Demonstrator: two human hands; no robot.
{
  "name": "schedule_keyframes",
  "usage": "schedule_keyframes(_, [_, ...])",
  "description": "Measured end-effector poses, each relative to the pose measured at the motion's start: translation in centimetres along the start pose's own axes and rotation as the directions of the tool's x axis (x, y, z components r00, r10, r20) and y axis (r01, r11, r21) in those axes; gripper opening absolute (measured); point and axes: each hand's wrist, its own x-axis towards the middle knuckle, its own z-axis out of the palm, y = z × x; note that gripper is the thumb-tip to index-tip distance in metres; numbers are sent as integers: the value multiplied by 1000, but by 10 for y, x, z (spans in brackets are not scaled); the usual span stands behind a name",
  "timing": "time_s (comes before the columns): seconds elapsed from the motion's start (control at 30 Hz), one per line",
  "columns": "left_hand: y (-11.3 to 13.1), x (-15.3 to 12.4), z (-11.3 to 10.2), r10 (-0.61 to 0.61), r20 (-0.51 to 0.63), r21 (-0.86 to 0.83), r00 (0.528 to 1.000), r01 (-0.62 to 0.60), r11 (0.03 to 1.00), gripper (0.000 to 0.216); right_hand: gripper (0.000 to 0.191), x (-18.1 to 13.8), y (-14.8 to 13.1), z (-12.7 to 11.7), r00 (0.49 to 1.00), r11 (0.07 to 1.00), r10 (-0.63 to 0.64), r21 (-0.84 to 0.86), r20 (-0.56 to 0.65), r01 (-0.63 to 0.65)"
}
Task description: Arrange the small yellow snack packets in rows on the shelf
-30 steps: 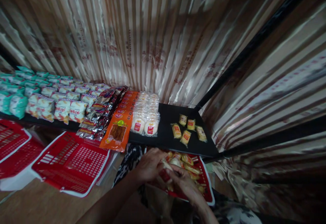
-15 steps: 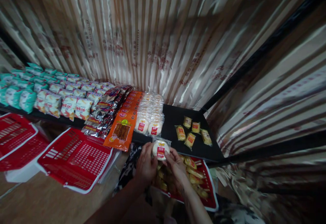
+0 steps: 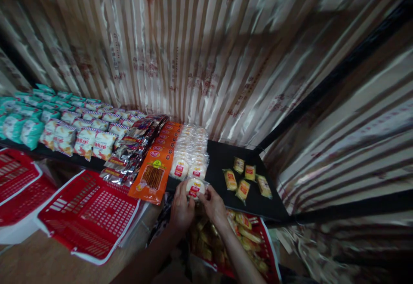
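A round white rice cracker packet [image 3: 195, 188] with a red label is held between my two hands at the shelf's front edge. My left hand [image 3: 181, 206] grips its left side, and my right hand [image 3: 213, 203] pinches its right side. Just behind it, rows of the same white cracker packets [image 3: 189, 151] stand on the black shelf [image 3: 215, 160]. Left of those rows lie orange snack bags [image 3: 154, 170]. Below my right forearm, a red basket [image 3: 266, 237] holds many yellow wrapped snacks [image 3: 247, 234].
Several yellow packets [image 3: 243, 189] lie on the shelf's right end. Dark foil packets [image 3: 129, 155], white snack bags [image 3: 103, 144] and teal bags [image 3: 31, 132] line the left. Another red basket [image 3: 93, 215] sits below. A black metal post [image 3: 309, 90] slants up at right, before striped sheeting [image 3: 200, 51].
My hands have carried the held cracker packet slightly left and forward, closer to the rows of crackers. The view has tilted a little, so the shelf sits lower.
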Motion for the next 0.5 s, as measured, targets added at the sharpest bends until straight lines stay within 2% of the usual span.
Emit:
schedule_keyframes(0.23, [-10,8,4,16,38,-14,999,-15,1000,50,22,9,-8,0,999,998,-4,-71,-47,1])
schedule_keyframes(0.5, [-22,12,18,22,41,111,999,-26,993,51,20,18,-15,0,994,977,-28,-215,-110,4])
